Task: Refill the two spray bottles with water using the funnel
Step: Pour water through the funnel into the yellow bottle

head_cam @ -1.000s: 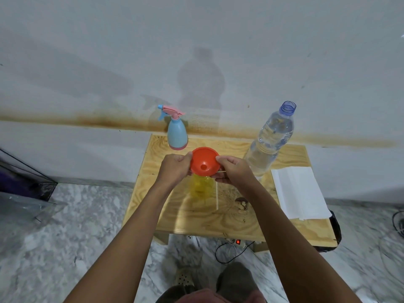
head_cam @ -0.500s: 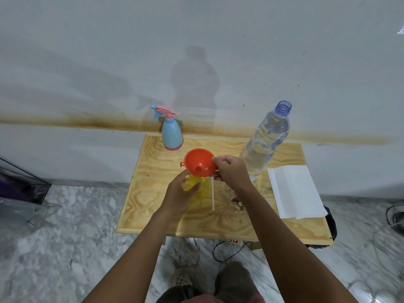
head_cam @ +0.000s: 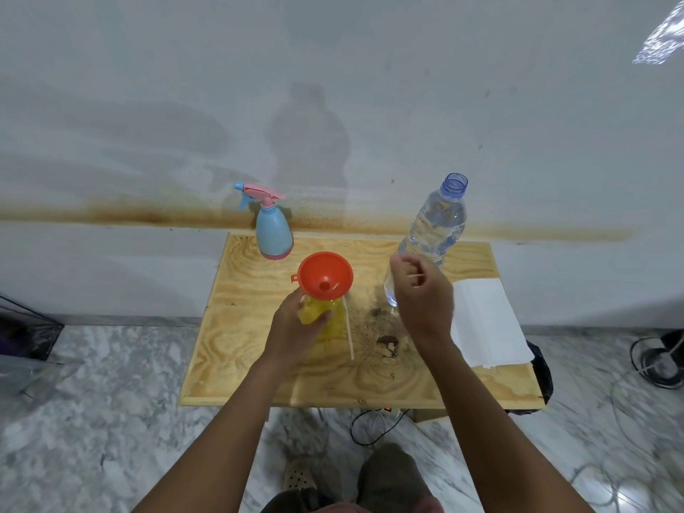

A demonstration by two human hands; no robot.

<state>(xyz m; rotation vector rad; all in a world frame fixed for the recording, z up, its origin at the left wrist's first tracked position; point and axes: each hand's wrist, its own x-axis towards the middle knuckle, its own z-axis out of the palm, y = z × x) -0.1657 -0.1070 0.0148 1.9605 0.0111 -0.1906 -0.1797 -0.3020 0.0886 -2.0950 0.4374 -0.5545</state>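
Presently: 1 pale plywood table (head_cam: 251, 364), bearing all. 1 clear plastic water bottle (head_cam: 433, 231), uncapped, back right; right hand (head_cam: 422, 294) just before it, fingers loosely curled, not gripping it; whether they pinch anything, cannot tell. 1 sky-blue plastic spray bottle with pink trigger (head_cam: 273, 231), back left, untouched. 1 translucent yellow spray bottle (head_cam: 329, 323), centre, clamped in left hand (head_cam: 296, 327). 1 orange plastic funnel (head_cam: 325, 275), seated in its neck. Advice: brace yellow bottle, pour slowly at funnel centre.
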